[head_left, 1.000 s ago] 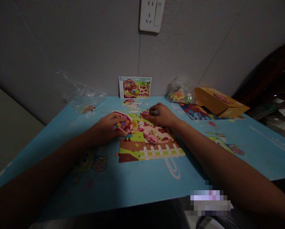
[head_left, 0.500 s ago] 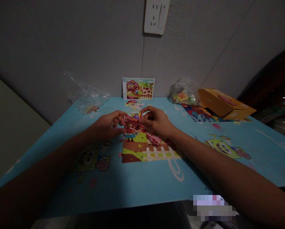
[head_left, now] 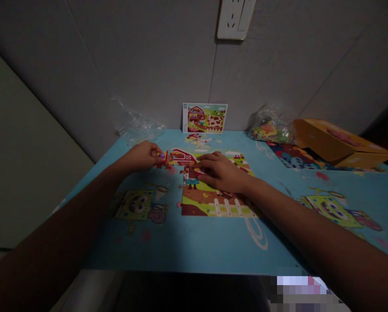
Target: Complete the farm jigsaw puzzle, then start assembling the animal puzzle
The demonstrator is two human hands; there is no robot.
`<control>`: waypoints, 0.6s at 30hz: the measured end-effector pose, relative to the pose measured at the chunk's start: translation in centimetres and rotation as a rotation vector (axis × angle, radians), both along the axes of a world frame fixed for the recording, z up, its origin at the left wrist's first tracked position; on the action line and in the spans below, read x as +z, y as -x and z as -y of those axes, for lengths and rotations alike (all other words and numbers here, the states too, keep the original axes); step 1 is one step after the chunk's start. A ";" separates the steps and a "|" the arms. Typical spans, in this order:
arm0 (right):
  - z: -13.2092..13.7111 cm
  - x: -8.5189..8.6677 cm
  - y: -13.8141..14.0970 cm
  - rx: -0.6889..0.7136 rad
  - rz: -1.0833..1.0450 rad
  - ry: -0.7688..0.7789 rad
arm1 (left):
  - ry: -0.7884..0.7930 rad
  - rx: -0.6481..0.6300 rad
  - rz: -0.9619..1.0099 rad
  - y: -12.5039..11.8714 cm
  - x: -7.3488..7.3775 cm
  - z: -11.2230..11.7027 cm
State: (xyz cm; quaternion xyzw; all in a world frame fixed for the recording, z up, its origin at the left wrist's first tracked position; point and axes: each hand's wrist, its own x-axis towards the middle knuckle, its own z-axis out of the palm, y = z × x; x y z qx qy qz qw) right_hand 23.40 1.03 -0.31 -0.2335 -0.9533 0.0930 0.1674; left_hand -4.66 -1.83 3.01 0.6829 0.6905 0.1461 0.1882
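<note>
A farm jigsaw is lying part-built on a bench.
The left hand is pinching a puzzle piece by its upper left; the right hand is covering its middle, grip unclear.

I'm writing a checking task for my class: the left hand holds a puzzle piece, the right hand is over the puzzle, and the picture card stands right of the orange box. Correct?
One thing is wrong: the head view shows the picture card standing left of the orange box. The left hand holds a puzzle piece, and the right hand is over the puzzle.
</note>
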 end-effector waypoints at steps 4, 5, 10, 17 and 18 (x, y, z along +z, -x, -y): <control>-0.2 0.2 -0.1 -0.019 -0.009 0.009 | -0.105 -0.084 -0.200 0.3 0.0 0.0; -0.2 0.2 -0.1 -0.020 -0.009 0.011 | -0.105 -0.141 -0.214 0.3 -0.1 -0.1; -0.3 0.1 -0.2 -0.028 -0.015 0.035 | -0.080 -0.322 -0.265 0.5 -0.2 -0.1; -0.4 0.1 -0.2 -0.023 -0.009 0.039 | -0.149 -0.284 -0.211 -0.2 0.8 0.7; -0.4 0.1 -0.2 -0.024 -0.007 0.038 | -0.152 -0.311 -0.192 -0.4 0.7 0.8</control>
